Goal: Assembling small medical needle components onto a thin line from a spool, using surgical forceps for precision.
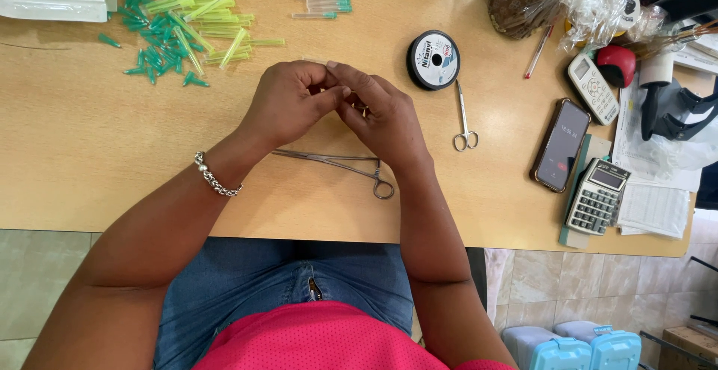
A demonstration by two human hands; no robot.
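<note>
My left hand (288,105) and my right hand (378,112) meet fingertip to fingertip above the middle of the wooden table (90,161). Their fingers are pinched together on something too small to make out. A beaded bracelet (213,179) circles my left wrist. Long metal forceps (336,164) lie on the table just under my hands. A black spool of thread (433,59) and small scissors (464,119) rest to the right of my right hand.
A heap of green-capped plastic tubes (183,22) sits at the back left, with a few more (325,0) at the back middle. At the right lie a phone (561,144), a calculator (597,196), a remote (592,88), papers and wrapped bags.
</note>
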